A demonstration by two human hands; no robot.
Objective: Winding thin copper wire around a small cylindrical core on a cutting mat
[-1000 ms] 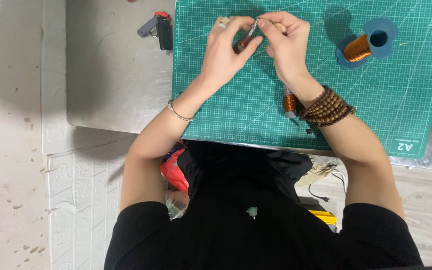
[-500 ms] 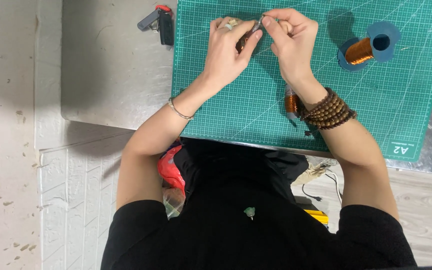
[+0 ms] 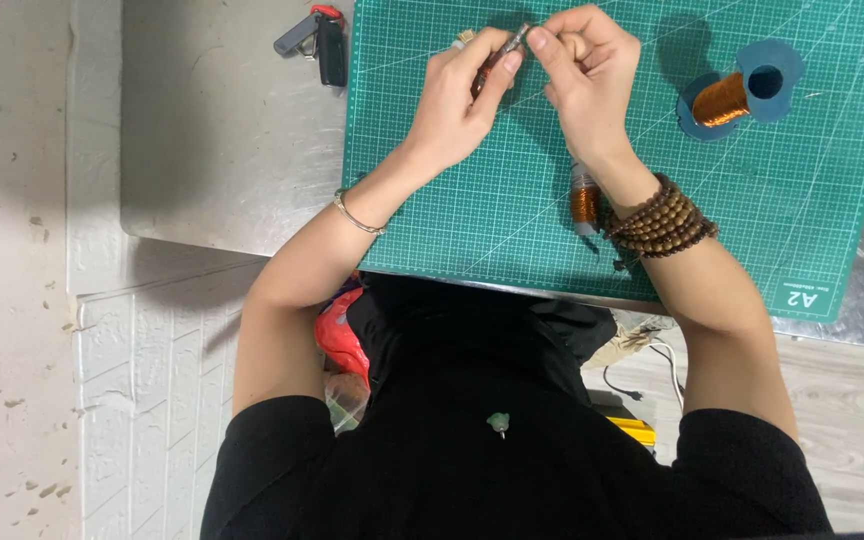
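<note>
Copper-wound small part (image 3: 497,62) is pinched between both hands' fingertips, left hand (image 3: 457,105) and right hand (image 3: 582,75), mid-winding at twelve o'clock on the green cutting mat (image 3: 472,220), so steady wire tension seems needed next.

A grey metal table (image 3: 222,150) with a dull sheen stands over a pale speckled floor (image 3: 2,300), with white ribbed tiling (image 3: 152,400) just below its near edge and light wood-look boards (image 3: 852,420) on the other side.
</note>
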